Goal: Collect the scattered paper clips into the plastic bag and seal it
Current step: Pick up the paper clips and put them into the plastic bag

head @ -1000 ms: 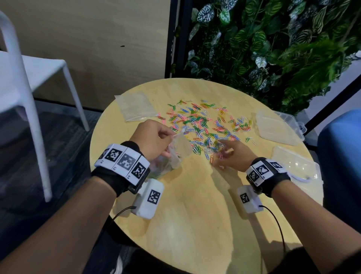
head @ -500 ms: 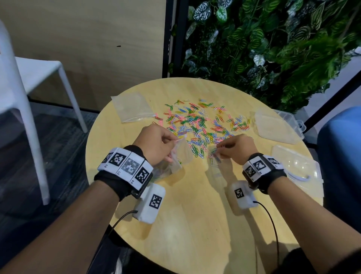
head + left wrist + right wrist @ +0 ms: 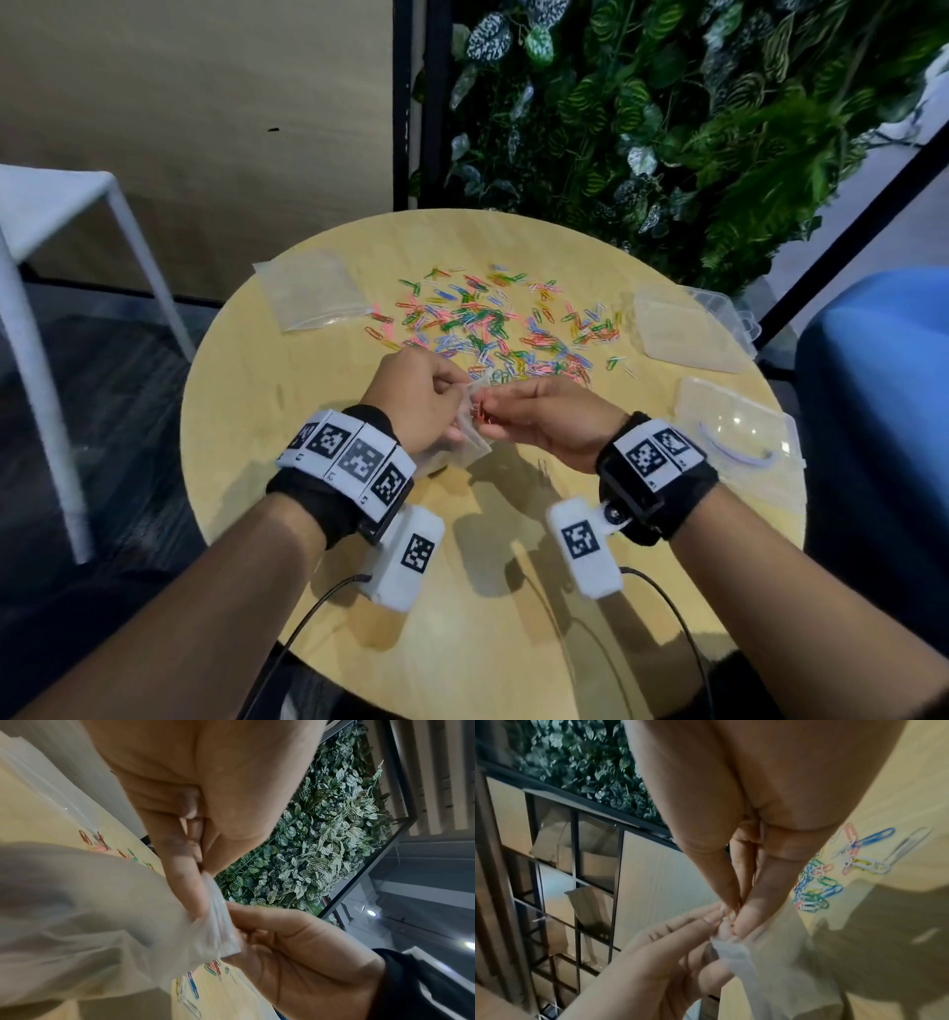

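Coloured paper clips [image 3: 503, 324] lie scattered across the far half of the round wooden table [image 3: 462, 642]. My left hand [image 3: 426, 395] pinches the top edge of a clear plastic bag [image 3: 470, 442], lifted a little off the table in front of me. The bag [image 3: 102, 923] hangs below those fingers. My right hand [image 3: 534, 416] pinches a few red clips [image 3: 482, 411] right at the bag's mouth. In the right wrist view the clips [image 3: 732, 912] show between the thumb and fingertips, just above the bag's rim [image 3: 731, 945].
An empty clear bag [image 3: 308, 293] lies at the table's far left. Two clear plastic boxes [image 3: 688, 329] [image 3: 739, 431] sit on the right side. A white chair [image 3: 61, 257] stands to the left, a plant wall [image 3: 667, 113] behind, a blue seat [image 3: 883, 411] to the right.
My right hand left the clip pile with a few clips pinched and came left to the bag's mouth. The left hand stayed on the bag and lifted it slightly.
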A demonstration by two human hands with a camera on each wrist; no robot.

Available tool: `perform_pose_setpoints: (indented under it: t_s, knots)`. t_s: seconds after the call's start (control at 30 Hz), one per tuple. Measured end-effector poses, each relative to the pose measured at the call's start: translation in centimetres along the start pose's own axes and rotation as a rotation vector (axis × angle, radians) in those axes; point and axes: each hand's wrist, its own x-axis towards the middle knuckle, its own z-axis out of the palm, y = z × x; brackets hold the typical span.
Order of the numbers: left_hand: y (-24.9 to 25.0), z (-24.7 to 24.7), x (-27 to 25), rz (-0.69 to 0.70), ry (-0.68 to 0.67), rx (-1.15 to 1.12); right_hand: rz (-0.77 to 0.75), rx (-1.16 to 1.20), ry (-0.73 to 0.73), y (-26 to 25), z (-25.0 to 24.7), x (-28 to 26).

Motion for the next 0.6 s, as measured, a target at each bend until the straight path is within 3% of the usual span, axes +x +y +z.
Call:
perform_pose_setpoints:
  t_s: [0.1, 0.17, 0.27, 0.33, 0.4, 0.5, 0.53, 0.6]
  knots:
    - [0.2, 0.2, -0.2, -0.012, -0.014, -0.010, -0.022, -0.032, 0.048, 0.4, 0.5, 0.3]
    - [0.4, 0.2, -0.3, -0.002, -0.020, -0.012, -0.107, -0.187, 0.103, 0.7, 0.9, 0.3]
    - [0.4, 0.1, -0.2, -0.004, -0.019, -0.026, -0.417, -0.876, 0.262, 1.0, 1.1, 0.2]
    - [0.3, 0.0, -0.2, -0.008, -0.019, -0.034, -0.527, -1.123, 0.235, 0.8, 1.5, 0.0]
    - [0.1, -0.2, -0.2, -0.005, -0.009, -0.033, -0.517, -1.083, 0.132, 0.3, 1.2, 0.0]
    - [-0.2, -1.1, 0.0, 0.002, -0.002, -0.018, -0.396, -0.634, 0.081, -1.1, -1.2, -0.2]
    - [-0.2, -1.6, 0.1, 0.004, -0.003, -0.019, -0.390, -0.580, 0.154, -1.6, -2.8, 0.2]
    - [-0.2, -2.5, 0.2, 0.010, -0.005, -0.029, -0.347, -0.794, 0.387, -2.2, -6.7, 1.4]
